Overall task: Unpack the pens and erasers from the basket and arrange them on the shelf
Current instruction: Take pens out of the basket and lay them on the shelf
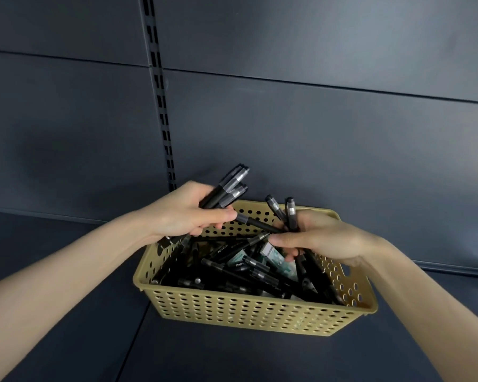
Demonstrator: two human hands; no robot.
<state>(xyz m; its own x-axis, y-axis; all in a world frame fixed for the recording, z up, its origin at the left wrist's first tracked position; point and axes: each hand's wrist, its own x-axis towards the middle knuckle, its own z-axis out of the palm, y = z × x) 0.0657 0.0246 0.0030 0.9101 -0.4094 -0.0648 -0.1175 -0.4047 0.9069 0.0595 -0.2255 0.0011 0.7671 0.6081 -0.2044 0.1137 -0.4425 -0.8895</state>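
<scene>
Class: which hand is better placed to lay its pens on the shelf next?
Likely left. The left hand holds its pens above the basket; the right hand reaches down inside it.

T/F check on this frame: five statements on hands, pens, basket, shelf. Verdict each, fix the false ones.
1. The left hand grips a bundle of black pens. True.
2. The right hand holds nothing. False: its fingers are curled round a few pens.
3. The basket has been emptied. False: loose pens and erasers lie in it.
4. The basket stands on the dark shelf. True.
5. A row of pens is laid out on the shelf beside the basket. False: no pens show on the shelf outside the basket.
</scene>
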